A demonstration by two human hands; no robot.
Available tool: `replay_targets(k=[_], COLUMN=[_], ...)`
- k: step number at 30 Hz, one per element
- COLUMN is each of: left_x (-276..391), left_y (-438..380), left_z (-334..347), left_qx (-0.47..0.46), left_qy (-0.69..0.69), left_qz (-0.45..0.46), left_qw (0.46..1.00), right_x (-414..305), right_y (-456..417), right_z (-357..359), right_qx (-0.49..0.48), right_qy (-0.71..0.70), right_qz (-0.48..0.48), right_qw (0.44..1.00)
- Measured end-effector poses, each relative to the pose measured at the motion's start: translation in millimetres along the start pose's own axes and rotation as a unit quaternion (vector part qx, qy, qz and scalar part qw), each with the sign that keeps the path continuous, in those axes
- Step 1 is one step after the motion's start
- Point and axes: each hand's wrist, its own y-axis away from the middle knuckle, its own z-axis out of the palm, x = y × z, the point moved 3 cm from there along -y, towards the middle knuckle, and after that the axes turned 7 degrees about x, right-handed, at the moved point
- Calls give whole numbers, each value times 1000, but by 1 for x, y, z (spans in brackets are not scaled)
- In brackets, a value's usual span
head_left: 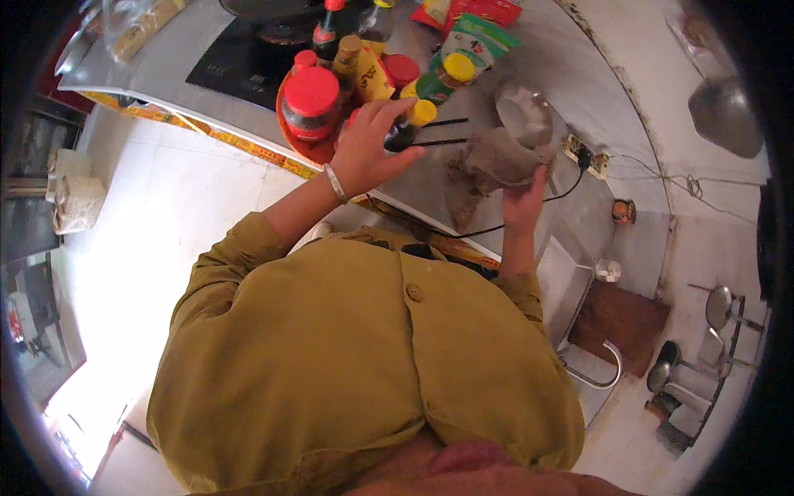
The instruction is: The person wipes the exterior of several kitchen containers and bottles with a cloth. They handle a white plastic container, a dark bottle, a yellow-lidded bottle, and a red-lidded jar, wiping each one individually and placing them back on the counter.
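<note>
My left hand (374, 146) curves about a small dark bottle with a yellow cap (424, 113), thumb on the near side and fingers on the far side. Whether it grips the bottle cannot be told. In my right hand (524, 204) is a brown-grey cloth (501, 160), bunched on the metal countertop (428, 180). Just beyond the cloth is a shiny metal bowl (524, 115). Two dark sticks, perhaps chopsticks (441, 142), lie between the bottle and the cloth. Beside my left hand, an orange tray (286, 127) holds several jars and bottles, including a red-lidded jar (310, 99).
A black cooktop (239, 68) lies behind the tray. Seasoning packets (477, 40) are at the back. A black cable (567, 192) runs from a wall socket (585, 156) across the counter. At right are a sink (561, 273), a faucet (611, 366) and a brown board (620, 322).
</note>
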Motion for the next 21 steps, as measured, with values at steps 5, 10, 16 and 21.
replay_targets(k=[5,10,16,21], left_x=[-12,-16,-10,31], left_y=[-15,-24,-22,-25], left_z=[23,42,44,28], left_qx=[2,-28,38,52], left_qy=[55,64,80,89], left_qz=[-64,-131,-92,-58], left_qw=[996,989,992,993], right_x=[41,45,36,24], right_y=[23,46,53,59], right_z=[-14,-11,-32,-35], right_qx=[54,18,27,43], right_qy=[9,18,-11,-37], right_qz=[120,158,146,134], right_qw=[991,987,989,989])
